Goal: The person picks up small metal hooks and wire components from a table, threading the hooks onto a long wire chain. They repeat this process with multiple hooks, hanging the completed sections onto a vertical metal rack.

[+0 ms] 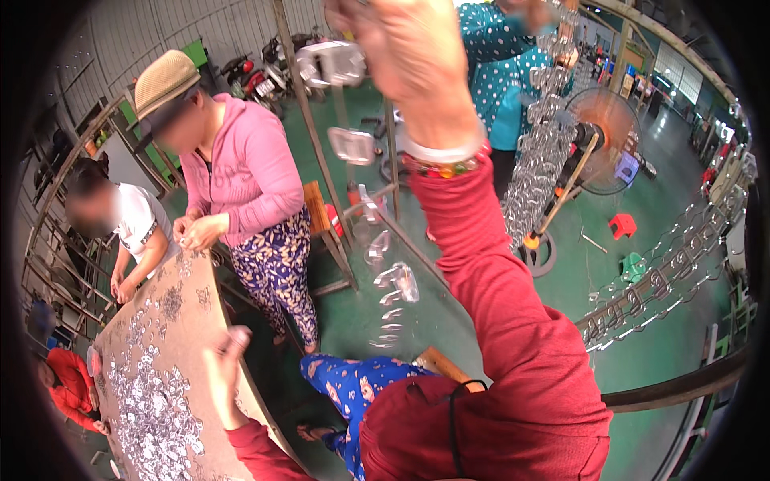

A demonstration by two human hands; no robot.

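Observation:
My right hand [421, 68] is raised high at the top of the head view, its curled fingers blurred and partly cut off by the edge. Just below those fingers hangs a shiny metal buckle-like frame [329, 64], the top piece of a dangling strand. Lower on the strand are another metal frame [351, 146] and several smaller silvery pieces [397, 280]. My left hand [227, 373] is over the edge of the table [204, 321], somewhat blurred, thumb and fingers apart, with nothing visible in it. A heap of small metal pieces [152, 409] covers much of the tabletop.
A person in pink [245, 160] and one in white [144, 224] work at the table; another in red [70, 385] sits beyond. Dense metal strands [537, 152] hang before a person in dotted teal [493, 80]. A fan [613, 136] and more hanging strands [650, 280] stand right.

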